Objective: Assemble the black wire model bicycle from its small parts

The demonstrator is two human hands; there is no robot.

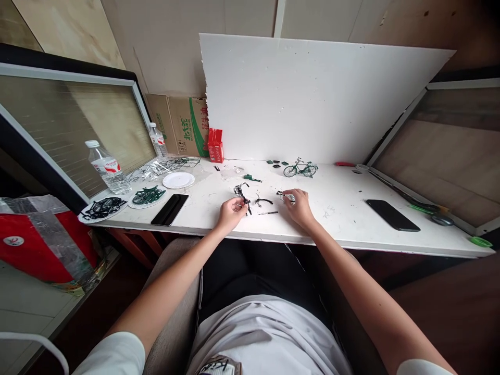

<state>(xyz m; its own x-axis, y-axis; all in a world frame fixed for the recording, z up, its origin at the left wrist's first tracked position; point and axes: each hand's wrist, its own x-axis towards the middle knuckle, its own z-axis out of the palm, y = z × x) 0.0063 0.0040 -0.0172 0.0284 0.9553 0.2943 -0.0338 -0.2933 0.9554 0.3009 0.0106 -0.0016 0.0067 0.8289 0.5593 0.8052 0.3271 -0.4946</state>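
- white table (339, 219), bearing everything below
- brown cardboard box (175, 125), contents hidden
- clear plastic bottle (108, 167), holding clear liquid
- white round plate (86, 219), heaped with black parts (105, 207)
- left hand (232, 210), fingertips clamped on black model-bicycle assembly (240, 192)
- right hand (300, 206), at dark spoked part (289, 197); cannot tell whether clamped

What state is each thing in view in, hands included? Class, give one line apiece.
Left hand: closed on the black, spindly model assembly
Right hand: fingers at a small dark part; grip unclear
Green two-wheeled model bicycle: standing upright
Front clear plastic bottle: capped, standing
Rear clear plastic bottle: capped, standing
Black rectangular left phone: flat, screen dark
Black rectangular right phone: lying flat
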